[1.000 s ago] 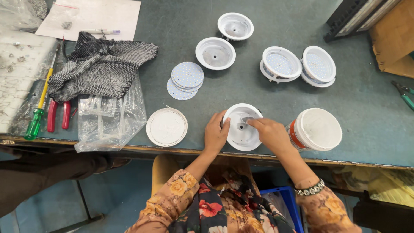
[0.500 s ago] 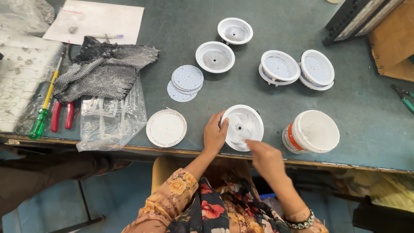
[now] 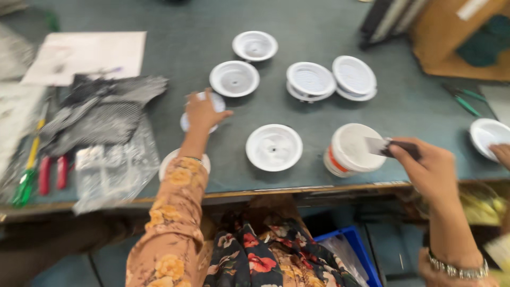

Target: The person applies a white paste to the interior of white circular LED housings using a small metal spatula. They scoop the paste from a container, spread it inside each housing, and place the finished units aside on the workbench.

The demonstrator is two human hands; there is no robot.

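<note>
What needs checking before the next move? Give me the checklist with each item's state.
1. Left hand on the stack of flat white discs: ok, fingers rest on top of it.
2. Disc actually pinched and lifted: cannot tell, the picture is blurred.
3. Right hand holding a small scraper-like tool: ok, its blade is over the white tub.
4. White round housing free at the table edge: ok, neither hand touches it.
5. Other housings clear of both hands: ok.
6. Another person's hand at the far right: ok, apart from the tub.
</note>
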